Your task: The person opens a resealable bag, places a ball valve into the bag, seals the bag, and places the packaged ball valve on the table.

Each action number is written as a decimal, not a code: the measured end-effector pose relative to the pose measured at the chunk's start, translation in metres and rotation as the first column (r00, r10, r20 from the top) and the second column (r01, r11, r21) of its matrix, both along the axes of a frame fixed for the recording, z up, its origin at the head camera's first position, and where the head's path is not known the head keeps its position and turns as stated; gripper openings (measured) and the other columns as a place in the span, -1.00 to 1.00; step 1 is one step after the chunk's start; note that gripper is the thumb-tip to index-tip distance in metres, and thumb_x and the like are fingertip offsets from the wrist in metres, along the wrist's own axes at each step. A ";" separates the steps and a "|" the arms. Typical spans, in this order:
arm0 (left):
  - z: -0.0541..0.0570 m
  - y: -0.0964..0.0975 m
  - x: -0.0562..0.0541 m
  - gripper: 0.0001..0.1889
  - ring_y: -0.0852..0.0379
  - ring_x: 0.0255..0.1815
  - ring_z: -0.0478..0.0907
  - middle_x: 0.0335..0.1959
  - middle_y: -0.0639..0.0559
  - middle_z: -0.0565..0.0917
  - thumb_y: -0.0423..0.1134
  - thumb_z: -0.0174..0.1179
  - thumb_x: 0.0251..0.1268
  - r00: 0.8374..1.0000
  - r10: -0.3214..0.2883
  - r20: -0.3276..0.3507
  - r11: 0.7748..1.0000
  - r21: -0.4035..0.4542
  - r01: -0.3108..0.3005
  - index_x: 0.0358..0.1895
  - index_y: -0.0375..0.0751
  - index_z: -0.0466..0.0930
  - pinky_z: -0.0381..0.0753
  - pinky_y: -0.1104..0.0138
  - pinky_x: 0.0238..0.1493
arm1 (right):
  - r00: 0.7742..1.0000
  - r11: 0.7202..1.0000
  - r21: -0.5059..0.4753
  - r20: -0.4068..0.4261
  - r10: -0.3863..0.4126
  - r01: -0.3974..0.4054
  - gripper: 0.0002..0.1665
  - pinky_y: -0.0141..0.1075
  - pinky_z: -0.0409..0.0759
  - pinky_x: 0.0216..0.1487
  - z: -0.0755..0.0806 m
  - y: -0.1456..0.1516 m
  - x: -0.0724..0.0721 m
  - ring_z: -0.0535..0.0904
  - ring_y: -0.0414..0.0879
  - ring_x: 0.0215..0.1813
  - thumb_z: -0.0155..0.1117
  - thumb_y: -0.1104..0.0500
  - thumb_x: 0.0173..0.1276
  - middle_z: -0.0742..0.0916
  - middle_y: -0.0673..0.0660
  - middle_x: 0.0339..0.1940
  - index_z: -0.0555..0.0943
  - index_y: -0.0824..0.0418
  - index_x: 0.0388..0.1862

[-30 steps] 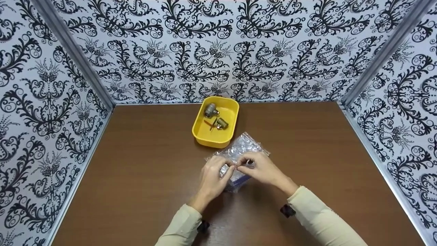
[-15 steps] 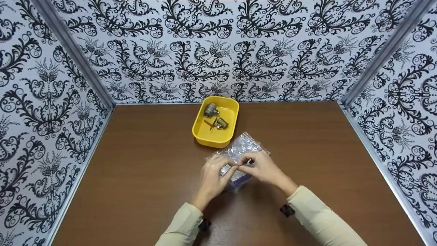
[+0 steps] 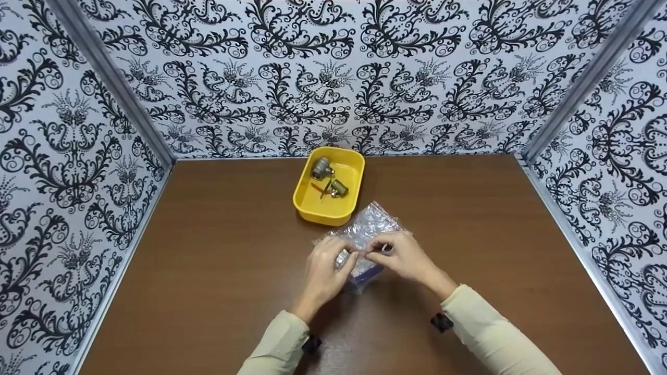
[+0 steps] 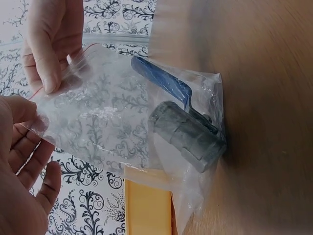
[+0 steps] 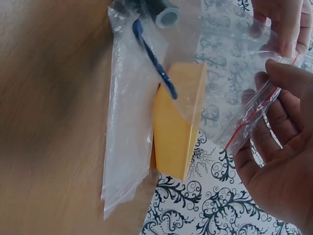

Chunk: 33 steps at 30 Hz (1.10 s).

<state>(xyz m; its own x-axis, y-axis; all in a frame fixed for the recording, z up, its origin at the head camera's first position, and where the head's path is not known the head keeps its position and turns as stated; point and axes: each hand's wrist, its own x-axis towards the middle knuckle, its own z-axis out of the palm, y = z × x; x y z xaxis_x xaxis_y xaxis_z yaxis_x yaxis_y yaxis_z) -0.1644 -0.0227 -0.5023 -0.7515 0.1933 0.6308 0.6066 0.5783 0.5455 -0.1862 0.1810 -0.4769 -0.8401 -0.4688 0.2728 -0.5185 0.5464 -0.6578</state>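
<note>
Plastic zip bag [image 4: 107,107], clear, with a red seal line [image 5: 254,117] along its mouth, is held up on the near side of a rectangular yellow plastic tray [image 3: 323,217]. At the bag's lower end sits a grey metal valve [image 4: 188,134] with a long blue lever handle [image 4: 161,81]. Nearer than the tray, the left hand [image 3: 324,268] pinches the mouth edge between thumb and finger, its remaining fingers spread loosely. The right hand [image 3: 404,258], also on the tray's near side, pinches that same edge just beside it. Flat clear plastic bagging [image 3: 374,216] lies by the tray's near right corner, on a brown wooden table [image 3: 229,234]. Inside the tray rest a stout silvery metal fitting [image 3: 320,168], a brass-coloured metal fitting [image 3: 340,188] and a red lever [image 3: 317,188].
</note>
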 end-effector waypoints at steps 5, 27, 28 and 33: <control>0.000 -0.002 0.000 -0.94 0.21 -0.19 0.60 -0.32 0.16 0.70 -0.18 0.30 0.19 1.000 0.010 0.013 1.000 0.015 -0.010 -0.35 -0.05 0.66 0.57 0.31 -0.08 | 0.999 0.999 0.009 0.015 -0.042 0.042 -0.91 -0.31 0.65 -0.19 -0.004 0.006 -0.001 0.66 -0.23 -0.29 0.43 0.12 0.20 0.78 -0.05 -0.34 0.73 0.06 -0.31; 0.004 -0.007 -0.001 -0.95 0.22 -0.16 0.61 -0.29 0.16 0.72 -0.21 0.35 0.14 0.999 0.035 0.020 0.999 0.015 -0.036 -0.34 0.00 0.68 0.56 0.31 -0.04 | 0.996 0.997 0.000 -0.037 -0.083 0.083 -0.94 -0.26 0.66 -0.25 -0.011 0.021 -0.007 0.65 -0.23 -0.33 0.45 0.15 0.18 0.78 -0.04 -0.39 0.74 0.07 -0.34; 0.003 -0.007 -0.001 -0.94 0.22 -0.16 0.61 -0.30 0.16 0.72 -0.21 0.36 0.13 0.999 0.036 0.019 0.999 0.015 -0.036 -0.34 0.00 0.67 0.56 0.31 -0.04 | 0.996 0.996 -0.003 -0.035 -0.085 0.085 -0.94 -0.27 0.65 -0.25 -0.011 0.022 -0.007 0.65 -0.24 -0.33 0.45 0.15 0.19 0.78 -0.05 -0.39 0.74 0.06 -0.34; 0.002 -0.009 -0.002 -0.94 0.22 -0.20 0.60 -0.34 0.17 0.71 -0.24 0.36 0.11 0.999 0.036 0.019 0.998 0.043 -0.037 -0.36 -0.01 0.67 0.56 0.32 -0.05 | 0.996 0.996 -0.010 -0.024 -0.087 0.087 -0.92 -0.22 0.67 -0.25 -0.015 0.029 -0.006 0.65 -0.23 -0.33 0.45 0.19 0.17 0.78 -0.05 -0.39 0.74 0.05 -0.34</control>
<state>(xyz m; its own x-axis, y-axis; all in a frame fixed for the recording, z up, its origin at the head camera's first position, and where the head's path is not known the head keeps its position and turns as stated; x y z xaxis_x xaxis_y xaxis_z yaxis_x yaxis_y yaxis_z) -0.1667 -0.0312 -0.5005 -0.7690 0.1385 0.6240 0.5754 0.5753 0.5814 -0.1923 0.2098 -0.4918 -0.8706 -0.3916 0.2978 -0.4853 0.5840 -0.6507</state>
